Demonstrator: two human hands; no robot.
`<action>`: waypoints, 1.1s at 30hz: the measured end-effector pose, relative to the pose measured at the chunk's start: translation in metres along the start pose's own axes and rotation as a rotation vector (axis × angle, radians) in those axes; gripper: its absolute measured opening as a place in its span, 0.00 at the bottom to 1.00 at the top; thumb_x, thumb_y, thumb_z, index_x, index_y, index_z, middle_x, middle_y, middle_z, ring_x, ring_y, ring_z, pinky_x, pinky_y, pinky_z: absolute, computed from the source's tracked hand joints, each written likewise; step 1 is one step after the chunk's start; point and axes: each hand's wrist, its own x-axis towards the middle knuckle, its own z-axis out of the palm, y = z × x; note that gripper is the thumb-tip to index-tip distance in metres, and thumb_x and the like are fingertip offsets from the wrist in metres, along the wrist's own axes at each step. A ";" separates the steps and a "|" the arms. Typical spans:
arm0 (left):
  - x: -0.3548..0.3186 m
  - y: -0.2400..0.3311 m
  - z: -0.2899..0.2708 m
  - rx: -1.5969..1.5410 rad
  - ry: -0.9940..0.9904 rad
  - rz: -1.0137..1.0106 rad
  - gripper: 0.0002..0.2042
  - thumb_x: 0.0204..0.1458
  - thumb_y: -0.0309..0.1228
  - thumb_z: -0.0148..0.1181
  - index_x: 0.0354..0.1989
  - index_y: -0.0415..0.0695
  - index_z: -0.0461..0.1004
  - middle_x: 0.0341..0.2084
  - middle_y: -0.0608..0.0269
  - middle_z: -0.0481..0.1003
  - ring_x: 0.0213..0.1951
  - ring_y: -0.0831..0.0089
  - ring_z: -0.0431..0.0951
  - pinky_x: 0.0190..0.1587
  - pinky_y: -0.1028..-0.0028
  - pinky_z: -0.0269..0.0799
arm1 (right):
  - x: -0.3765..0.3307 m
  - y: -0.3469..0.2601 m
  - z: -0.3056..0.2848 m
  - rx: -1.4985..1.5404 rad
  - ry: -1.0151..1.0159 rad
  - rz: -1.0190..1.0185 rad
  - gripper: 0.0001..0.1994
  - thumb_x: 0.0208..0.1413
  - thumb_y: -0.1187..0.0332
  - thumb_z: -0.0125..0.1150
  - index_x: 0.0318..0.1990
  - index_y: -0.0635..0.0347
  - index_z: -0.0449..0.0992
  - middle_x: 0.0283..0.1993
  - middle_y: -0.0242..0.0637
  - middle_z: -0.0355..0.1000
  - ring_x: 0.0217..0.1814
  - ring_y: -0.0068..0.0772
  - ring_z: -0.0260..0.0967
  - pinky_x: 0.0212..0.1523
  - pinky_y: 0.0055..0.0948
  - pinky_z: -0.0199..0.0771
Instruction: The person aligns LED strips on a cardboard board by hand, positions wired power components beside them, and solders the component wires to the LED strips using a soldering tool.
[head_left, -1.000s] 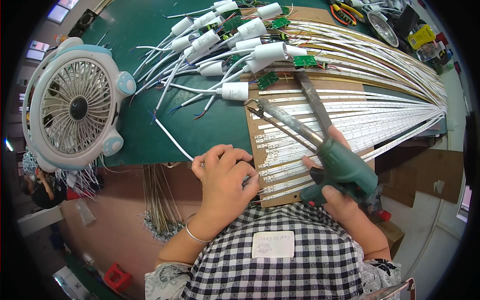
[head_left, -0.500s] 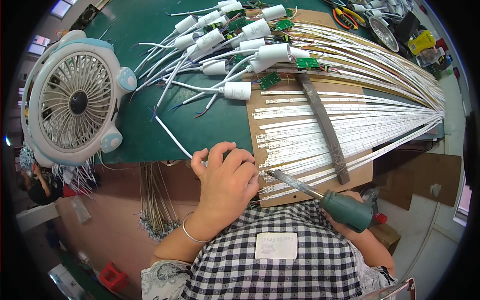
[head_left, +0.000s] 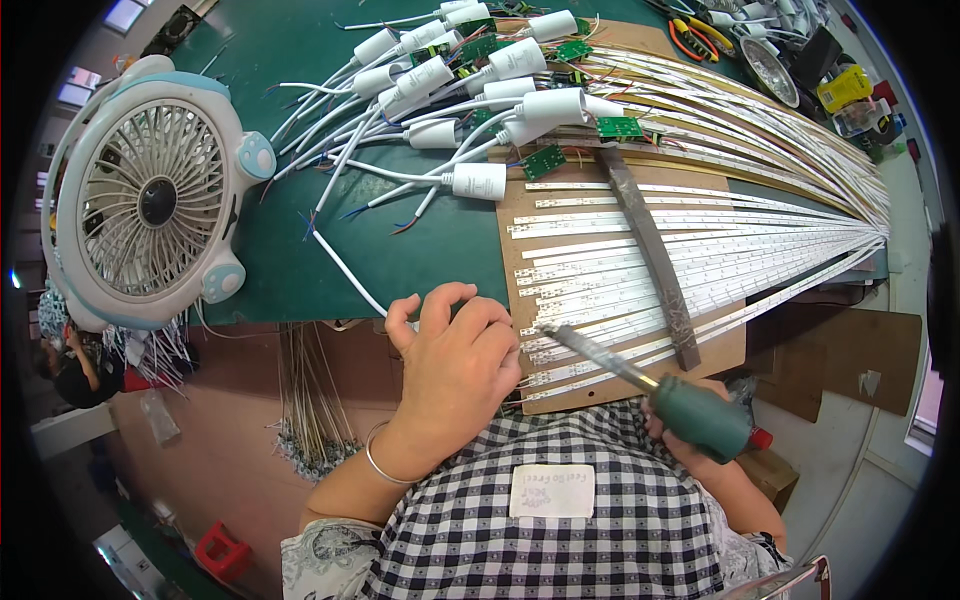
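Note:
My left hand (head_left: 455, 355) is curled over the near left edge of a brown board (head_left: 720, 360), next to the ends of the white LED strips (head_left: 590, 290). A white cable (head_left: 350, 272) runs across the table into its bent fingers, which hide the cable's end. In my right hand (head_left: 690, 450) is a soldering iron (head_left: 700, 415) with a green handle. Its metal tip points left, just above the ends of the nearest strips. A dark flat bar (head_left: 650, 250) lies across the strips.
White lamp sockets (head_left: 478, 182) with cables and green circuit boards (head_left: 543, 162) are heaped at the far middle. A white fan (head_left: 155, 200) stands at left. Pliers (head_left: 700, 35), a metal dish (head_left: 768, 70) and a yellow bottle (head_left: 845, 88) sit far right. Another person (head_left: 80, 375) is at far left.
The soldering iron's tip has shifted slightly right and away from me, off the strip ends near my left fingers. My left hand has hardly moved.

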 end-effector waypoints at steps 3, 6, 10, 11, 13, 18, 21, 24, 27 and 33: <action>-0.004 0.000 -0.007 0.011 0.014 -0.007 0.07 0.36 0.26 0.65 0.24 0.52 0.73 0.35 0.77 0.73 0.51 0.64 0.68 0.54 0.53 0.49 | -0.005 -0.002 0.008 0.466 0.079 0.204 0.18 0.53 0.58 0.62 0.42 0.65 0.74 0.29 0.37 0.73 0.27 0.28 0.71 0.36 0.27 0.74; -0.008 0.000 -0.017 -0.004 0.019 -0.020 0.07 0.37 0.27 0.65 0.23 0.52 0.73 0.34 0.76 0.73 0.51 0.65 0.68 0.54 0.52 0.49 | -0.008 0.002 0.005 0.530 0.083 0.127 0.20 0.55 0.61 0.61 0.46 0.71 0.70 0.26 0.38 0.73 0.26 0.26 0.72 0.35 0.27 0.76; -0.017 0.000 -0.022 -0.008 0.054 -0.007 0.07 0.37 0.28 0.66 0.23 0.52 0.73 0.34 0.76 0.72 0.50 0.65 0.69 0.54 0.51 0.49 | -0.022 -0.012 0.011 0.587 0.152 0.220 0.24 0.56 0.55 0.60 0.48 0.70 0.69 0.26 0.37 0.72 0.27 0.26 0.72 0.35 0.27 0.75; -0.019 0.001 -0.023 -0.017 0.058 -0.003 0.07 0.38 0.28 0.66 0.24 0.53 0.73 0.34 0.76 0.72 0.50 0.66 0.69 0.54 0.51 0.49 | -0.023 -0.015 0.012 0.556 0.154 0.248 0.28 0.55 0.49 0.59 0.50 0.69 0.69 0.25 0.36 0.71 0.28 0.26 0.70 0.33 0.25 0.72; -0.021 0.003 -0.025 -0.019 0.064 0.003 0.07 0.38 0.29 0.66 0.24 0.52 0.73 0.35 0.75 0.72 0.49 0.67 0.69 0.54 0.50 0.50 | -0.025 -0.019 0.012 0.526 0.153 0.268 0.32 0.53 0.43 0.58 0.51 0.67 0.68 0.23 0.35 0.69 0.28 0.26 0.67 0.30 0.23 0.68; -0.021 0.007 -0.032 -0.011 0.068 0.022 0.07 0.38 0.29 0.66 0.24 0.52 0.73 0.35 0.74 0.72 0.50 0.67 0.69 0.55 0.50 0.51 | -0.035 -0.021 0.014 0.631 0.237 0.193 0.24 0.55 0.58 0.59 0.51 0.71 0.68 0.30 0.38 0.72 0.27 0.28 0.70 0.35 0.29 0.73; -0.017 0.009 -0.031 -0.024 0.046 0.023 0.07 0.39 0.29 0.66 0.26 0.51 0.74 0.36 0.73 0.72 0.51 0.67 0.69 0.56 0.50 0.52 | -0.033 -0.019 0.007 0.625 0.196 0.188 0.24 0.55 0.58 0.59 0.51 0.71 0.68 0.33 0.40 0.72 0.27 0.28 0.70 0.35 0.29 0.73; -0.014 0.004 -0.037 -0.034 0.043 0.007 0.08 0.40 0.30 0.66 0.30 0.50 0.75 0.39 0.71 0.72 0.52 0.65 0.69 0.58 0.53 0.52 | -0.024 -0.019 0.009 0.611 0.298 0.156 0.24 0.55 0.58 0.58 0.51 0.70 0.69 0.30 0.39 0.72 0.27 0.27 0.70 0.35 0.29 0.73; -0.019 -0.014 -0.047 0.020 0.095 -0.053 0.11 0.41 0.32 0.67 0.34 0.48 0.77 0.39 0.69 0.74 0.49 0.66 0.71 0.56 0.57 0.56 | -0.022 -0.015 -0.005 0.619 0.212 0.166 0.23 0.56 0.57 0.57 0.50 0.70 0.70 0.27 0.38 0.71 0.26 0.27 0.70 0.35 0.28 0.72; -0.016 -0.013 -0.074 0.120 -0.065 -0.244 0.14 0.42 0.34 0.68 0.38 0.46 0.77 0.29 0.66 0.76 0.28 0.70 0.73 0.37 0.64 0.62 | -0.018 -0.008 -0.023 0.649 0.225 0.182 0.28 0.54 0.52 0.60 0.52 0.69 0.67 0.40 0.42 0.71 0.27 0.28 0.69 0.37 0.30 0.71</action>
